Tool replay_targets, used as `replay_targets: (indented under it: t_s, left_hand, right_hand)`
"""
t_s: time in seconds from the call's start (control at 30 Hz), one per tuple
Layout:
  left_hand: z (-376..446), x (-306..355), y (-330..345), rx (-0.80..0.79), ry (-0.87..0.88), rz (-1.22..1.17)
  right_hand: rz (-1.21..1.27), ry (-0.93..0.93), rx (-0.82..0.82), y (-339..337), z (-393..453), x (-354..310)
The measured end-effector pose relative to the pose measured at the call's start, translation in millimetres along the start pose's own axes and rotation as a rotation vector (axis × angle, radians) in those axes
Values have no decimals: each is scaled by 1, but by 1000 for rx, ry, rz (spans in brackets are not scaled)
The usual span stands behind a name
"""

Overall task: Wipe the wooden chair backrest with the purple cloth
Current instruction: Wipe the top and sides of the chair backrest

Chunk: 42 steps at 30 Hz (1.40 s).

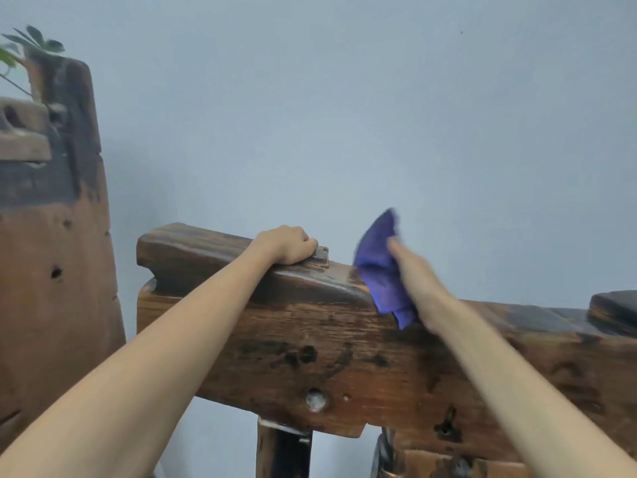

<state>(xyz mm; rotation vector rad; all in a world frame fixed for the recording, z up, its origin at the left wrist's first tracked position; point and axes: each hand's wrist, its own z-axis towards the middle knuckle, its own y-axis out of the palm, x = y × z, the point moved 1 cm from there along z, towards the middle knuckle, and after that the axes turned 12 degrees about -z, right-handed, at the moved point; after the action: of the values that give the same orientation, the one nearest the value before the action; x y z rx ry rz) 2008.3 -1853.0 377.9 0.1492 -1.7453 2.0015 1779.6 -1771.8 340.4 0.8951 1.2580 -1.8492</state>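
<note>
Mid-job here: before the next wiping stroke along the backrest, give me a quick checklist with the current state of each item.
1. Purple cloth in the right hand: ok, the hand is closed on it.
2. Cloth touching the wooden backrest: ok, its lower part lies against the top edge; the upper corner sticks up free.
3. Backrest steadied: ok, the left hand grips the top rail.
4. Path to the right clear: cannot tell fully; a raised dark block sits on the rail at the right edge.
5. Path to the left: not ok, the left hand is in the way.
6. Surface already clean: cannot tell, the wood is dark and blotchy.
</note>
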Motion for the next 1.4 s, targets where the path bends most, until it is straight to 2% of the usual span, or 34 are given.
replay_targets:
  t_s: [0.03, 0.07, 0.1, 0.13, 0.2, 0.27, 0.37, 0.47, 0.6, 0.73, 0.87, 1.03, 1.17, 1.23, 1.33, 1.37, 1.4]
  left_hand:
    - [1, 0, 0, -5, -6, -7]
    - [2, 0, 0, -12, -16, -17]
    - [3, 0, 0, -17, -24, -26]
    - [3, 1, -1, -19, -33, -35]
    - [0, 1, -4, -20, -39, -52]
    - [-3, 0, -4, -23, -37, -61]
    - [-8, 0, -5, -2, -8, -43]
    - [-11, 1, -7, 4, 14, -46]
    - [-10, 0, -7, -3, 28, -55]
    - [-1, -3, -6, -12, 44, -40]
    - [9, -3, -2, -26, 28, 0]
    - [18, -13, -2, -31, -3, -3]
    - [21, -14, 0, -10, -21, 11]
    - [12, -6, -1, 85, 43, 88]
    - [-13, 24, 5, 398, 259, 146]
    - [-22, 42, 14, 412, 334, 113]
    - [-30, 63, 27, 340, 407, 71]
  right_hand:
    - [-367, -138, -17, 21, -4, -6]
    - [-691, -255, 40, 39, -8, -11]
    - [-855, -354, 108, 52, -12, -17]
    - [-895, -431, 153, 59, -14, -22]
    - [-872, -453, 171, 59, -20, -20]
    - [-879, -592, 188, 44, -29, 2]
    - [-872, -701, 35, 4, -48, 42]
    - [-985, -691, 102, -47, -59, 84]
    - [-1157, -483, 186, -110, -84, 125]
    - [-1169, -335, 238, -143, -108, 139]
    - [-1084, -327, 378, -129, -108, 134]
    - [-1078, -373, 378, -89, -66, 108]
    - [-1060, -284, 449, -83, -54, 101]
    - [-1029, -296, 485, -81, -58, 102]
    - [-1042, -281, 497, -73, -60, 102]
    - [-1060, -264, 496, -69, -61, 101]
    - [-1068, -250, 496, -64, -61, 102]
